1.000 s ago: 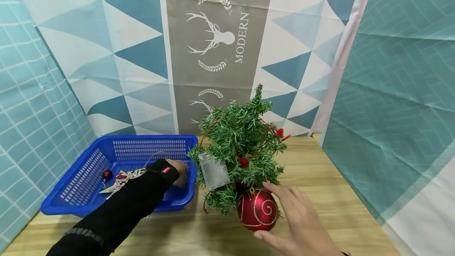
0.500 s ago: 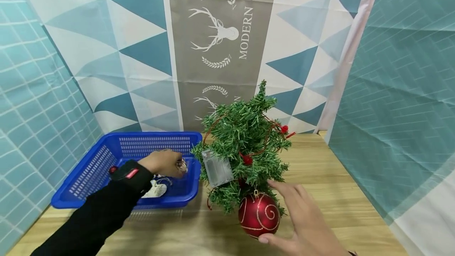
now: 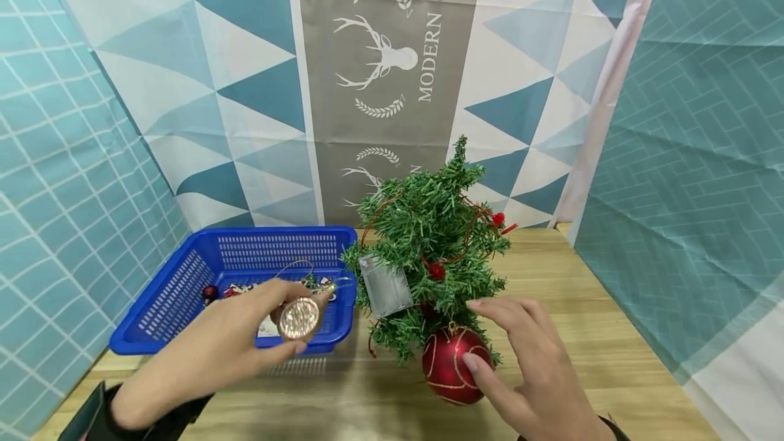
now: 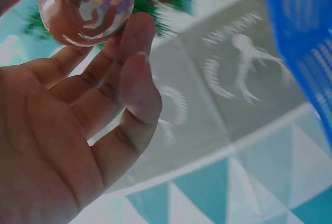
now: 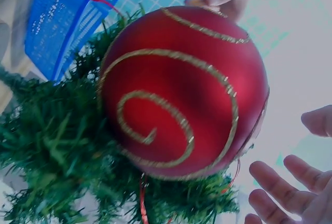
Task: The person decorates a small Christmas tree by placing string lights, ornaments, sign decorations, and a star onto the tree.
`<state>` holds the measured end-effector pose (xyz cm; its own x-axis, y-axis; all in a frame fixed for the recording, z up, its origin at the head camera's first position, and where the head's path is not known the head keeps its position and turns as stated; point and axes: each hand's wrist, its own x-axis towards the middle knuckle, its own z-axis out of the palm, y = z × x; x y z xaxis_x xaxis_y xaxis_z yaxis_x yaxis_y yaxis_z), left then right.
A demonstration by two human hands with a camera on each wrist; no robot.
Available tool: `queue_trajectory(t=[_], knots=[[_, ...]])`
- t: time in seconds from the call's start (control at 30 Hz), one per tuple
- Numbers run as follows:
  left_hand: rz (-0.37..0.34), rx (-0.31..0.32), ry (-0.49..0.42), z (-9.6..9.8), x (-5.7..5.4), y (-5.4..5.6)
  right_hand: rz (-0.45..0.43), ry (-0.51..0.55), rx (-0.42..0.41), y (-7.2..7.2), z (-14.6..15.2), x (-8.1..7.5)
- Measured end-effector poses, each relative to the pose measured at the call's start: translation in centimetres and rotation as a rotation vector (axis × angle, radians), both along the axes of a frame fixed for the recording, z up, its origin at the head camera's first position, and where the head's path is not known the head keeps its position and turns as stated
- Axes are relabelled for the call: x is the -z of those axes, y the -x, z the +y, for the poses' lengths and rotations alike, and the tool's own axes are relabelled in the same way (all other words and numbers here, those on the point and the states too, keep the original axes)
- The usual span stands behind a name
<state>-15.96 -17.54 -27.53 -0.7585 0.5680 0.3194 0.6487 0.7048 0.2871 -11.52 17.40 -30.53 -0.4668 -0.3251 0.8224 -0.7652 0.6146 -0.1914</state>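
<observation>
Your left hand (image 3: 235,333) has the clear ball (image 3: 298,319) gripped between thumb and fingers, and your right hand (image 3: 539,366) is spread loosely with nothing in it, right by the big red ball (image 3: 449,374). From the head view, you've got that clear ball in front of the blue basket (image 3: 275,231), so it and your fingers cover a fair bit of the stuff inside. I can make out a small dark red ball (image 3: 209,292) near the basket's left end, but the rest is too jumbled to sort out. The little green tree (image 3: 435,223) stands just right of the basket on the wooden table (image 3: 612,359), with a see-through box (image 3: 384,286) on its left side and red berries (image 3: 436,271) on its front. The red ball is low on the front of the tree, hiding some branches, and your right thumb overlaps it from here. Behind it all is a deer-print curtain (image 3: 392,56).

Over on your left wrist cam, your palm is in plain sight and your fingers curve up to the clear ball at the top edge. There are coloured shapes showing in it, but I can't tell what they are. Green branches blur behind.

Your right wrist cam clears up the overlap: the red ball is against the branches, gold swirls and all, and your thumb and fingers are off to the side, not touching it.
</observation>
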Motion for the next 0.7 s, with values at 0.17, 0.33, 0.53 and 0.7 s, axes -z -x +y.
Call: queue_trajectory(t=[0.17,0.33,0.53,0.7], knots=[[0.091,0.119,-0.058,1.7,0.3,-2.5,-0.011,-0.034,-0.009,-0.2,-0.9,-0.3],[0.031,0.275,-0.111,3.4,1.0,-3.6,0.019,-0.071,-0.038,-0.2,-2.0,-0.2],[0.064,0.457,-0.138,5.3,2.1,-3.7,0.127,-0.059,-0.156,0.0,-3.1,-0.1],[0.035,0.492,-0.116,5.9,3.0,-3.6,0.157,-0.031,-0.213,0.0,-3.2,-0.3]])
